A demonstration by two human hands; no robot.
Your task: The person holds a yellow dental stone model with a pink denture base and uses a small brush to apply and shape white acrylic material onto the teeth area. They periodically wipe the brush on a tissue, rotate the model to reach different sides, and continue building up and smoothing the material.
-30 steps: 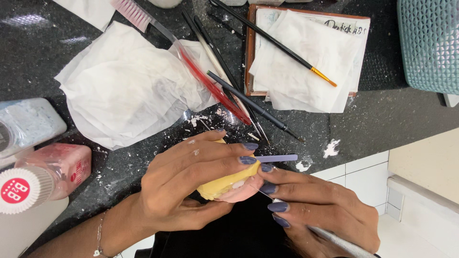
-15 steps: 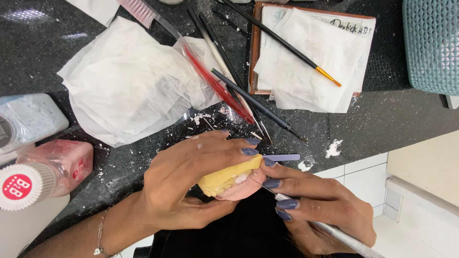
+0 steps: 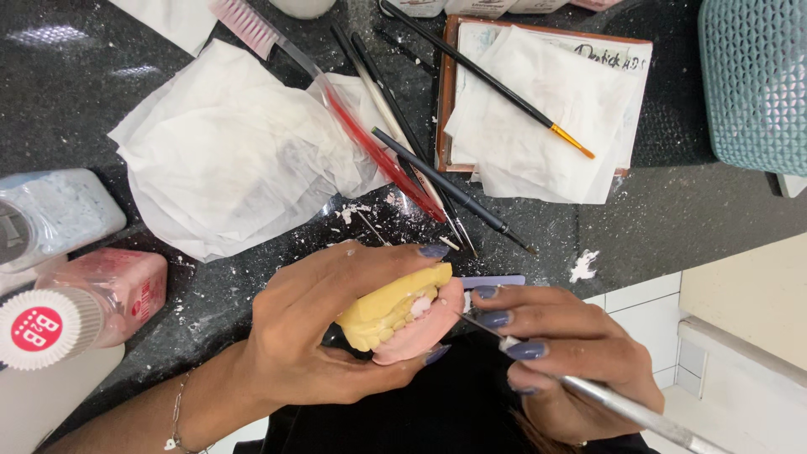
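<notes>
Left hand fingers clamp the yellow-and-pink dental model, long axis lower-left to upper-right; right hand fingers pinch a metal instrument, tip at the model. Its handle is cut off lower right.

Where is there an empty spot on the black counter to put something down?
Bare counter lies right of the tissue-covered tray, below the teal basket. Another patch sits left of the crumpled tissue. The middle is crowded with brushes.

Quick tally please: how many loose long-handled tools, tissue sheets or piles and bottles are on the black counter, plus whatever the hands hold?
Held, left hand: yellow and pink dental cast: 1
Held, right hand: silver metal instrument: 1
Pink-bristled clear-handled brush: 1
Orange-tipped black paintbrush: 1
White tissue piles: 2
Bottles at left: 2
Total: 8
</notes>
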